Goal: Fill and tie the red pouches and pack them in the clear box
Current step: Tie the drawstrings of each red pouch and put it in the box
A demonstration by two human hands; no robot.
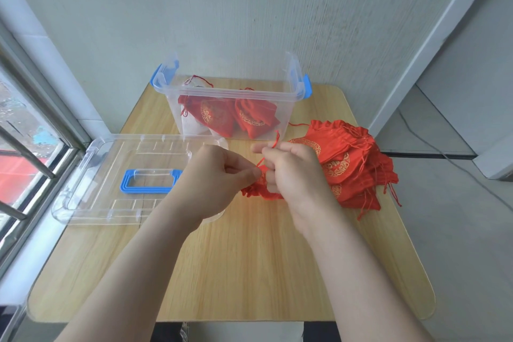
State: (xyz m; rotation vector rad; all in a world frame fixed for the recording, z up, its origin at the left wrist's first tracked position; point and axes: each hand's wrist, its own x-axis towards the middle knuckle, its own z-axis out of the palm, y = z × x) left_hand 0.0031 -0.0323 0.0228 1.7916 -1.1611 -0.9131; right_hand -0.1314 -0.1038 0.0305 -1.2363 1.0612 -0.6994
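Pale textured wall (249,8) behind a light wood-grain desk (236,272) with rounded corners. Far left of frame: window with metal bars (25,153). Left-centre: clear hard-plastic lid (111,153) lying flat on the desk, ribbed, with a blue rectangular handle (150,182); its long axis runs left-right. Upper centre: clear box (222,93), open top, blue latches at both ends, long axis left-right, with two plump red fabric pouches (222,115) with gold round prints inside.

Centre: left hand (219,180), thumb and forefinger tips pinched narrow on a thin red drawstring (274,141). The right hand (297,175) is just beside it, fingers curled round the same cord, with a loose end sticking up above the knuckles. Under both hands is a crumpled red pouch (256,190), gathered neck up toward the fingers and mostly hidden; long axis cannot be told.

Right: pile of flat red pouches (352,161), gold prints, cords trailing toward the lower right.
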